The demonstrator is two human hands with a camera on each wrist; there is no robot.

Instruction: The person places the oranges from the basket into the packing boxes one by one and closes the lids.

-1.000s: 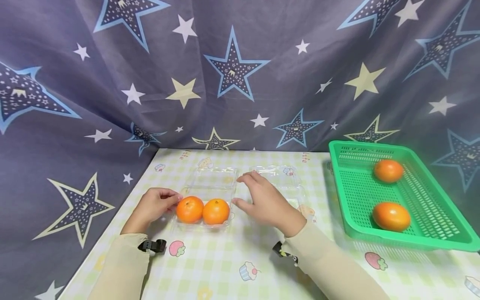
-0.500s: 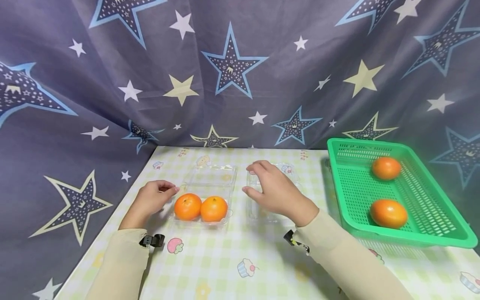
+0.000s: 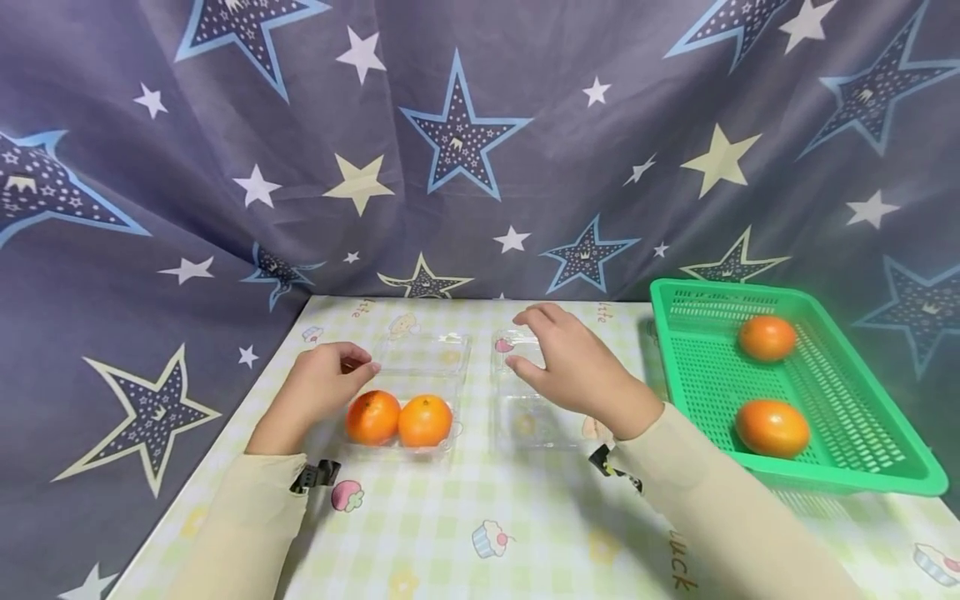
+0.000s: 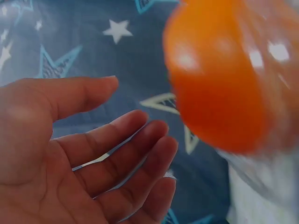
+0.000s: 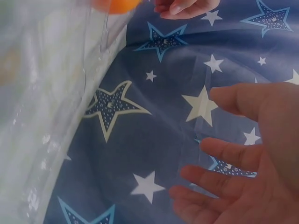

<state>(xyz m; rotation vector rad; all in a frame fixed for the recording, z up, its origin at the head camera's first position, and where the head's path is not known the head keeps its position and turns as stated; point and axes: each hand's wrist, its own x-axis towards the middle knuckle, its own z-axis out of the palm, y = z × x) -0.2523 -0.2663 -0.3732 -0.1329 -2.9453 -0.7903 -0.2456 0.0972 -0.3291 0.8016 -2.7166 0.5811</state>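
Two oranges, the left one (image 3: 372,418) and the right one (image 3: 425,421), sit side by side in the near half of a clear plastic clamshell box (image 3: 423,357) whose lid lies folded back. My left hand (image 3: 318,387) hovers at this box's left side, above and behind the left orange. In the left wrist view its fingers (image 4: 149,158) are loosely bent, with a gap to the orange (image 4: 215,79). Over a second clear clamshell box (image 3: 540,425), which lies open with no fruit in it, my right hand (image 3: 581,367) is held with fingers spread and nothing in them.
A green perforated basket (image 3: 705,383) stands on the right, holding an orange at the back (image 3: 767,337) and another at the front (image 3: 772,428). The checked tablecloth (image 3: 420,517) covers the table up to a star-patterned curtain (image 3: 480,225) behind.
My right hand has moved right and away from me, from beside the orange-filled box to over the second box. The left hand has shifted up off the left orange's side. The oranges stay in place.
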